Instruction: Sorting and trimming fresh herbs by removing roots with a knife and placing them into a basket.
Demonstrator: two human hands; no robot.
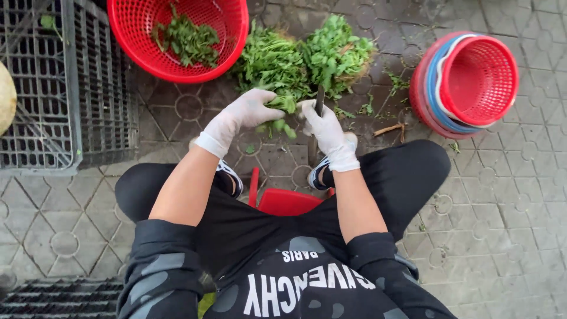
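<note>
Head view: the person sits on a low red stool (283, 201) over paving. The left hand (251, 109), in a white glove, has its fingers closed around a small bunch of greens (282, 105) at about 12 o'clock from the knees. The right hand (322, 127), also gloved, is wrapped tight on a knife (319, 99) whose dark blade points up toward the herb pile (307, 59), just beside the bunch.

The pile lies at 12 o'clock; a red basket (177, 65) with a few trimmed leaves sits at 11 o'clock, and a stack of baskets (466, 82) at 2 o'clock. A grey crate (71, 118) stands at 9 o'clock.

To trim well, I judge the left fingers should stay curled back on the stems, clear of the edge, with the cut made away from the glove and just past the roots. Keeping the bunch small and held firmly should give a clean cut; scraps (277, 127) already lie below the hands.
</note>
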